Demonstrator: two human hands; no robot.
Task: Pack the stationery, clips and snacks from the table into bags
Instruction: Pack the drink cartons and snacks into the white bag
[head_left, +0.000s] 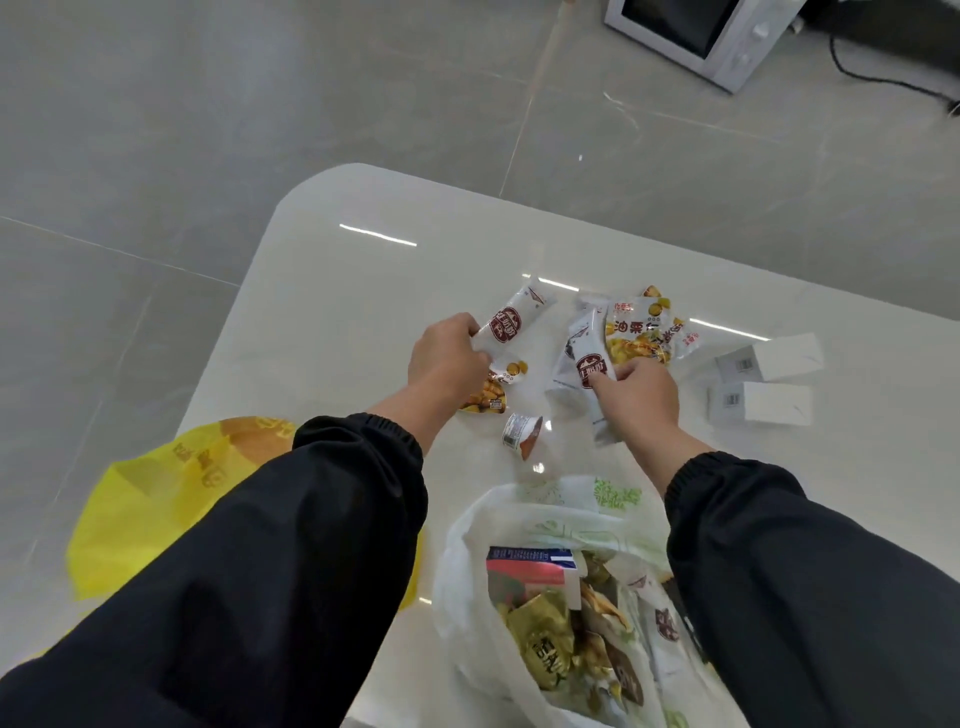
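Note:
My left hand (445, 358) grips a white snack stick packet (511, 325) with a dark red logo, above a yellow chestnut snack packet (488, 397) lying on the white table (363, 291). My right hand (641, 397) pinches another white stick packet (595, 382), with more white packets under it. A larger yellow chestnut packet (641, 335) lies just beyond my right hand. A small jelly cup (521, 434) lies on its side between my hands. A white plastic bag (545, 525) with green print stands open near me, holding several snack packets.
Two white boxes (769, 358) (761, 405) with barcode labels lie at the right of the table. A yellow plastic bag (166, 493) sits at the table's left edge under my left sleeve. A microwave (696, 36) stands on the grey tiled floor beyond.

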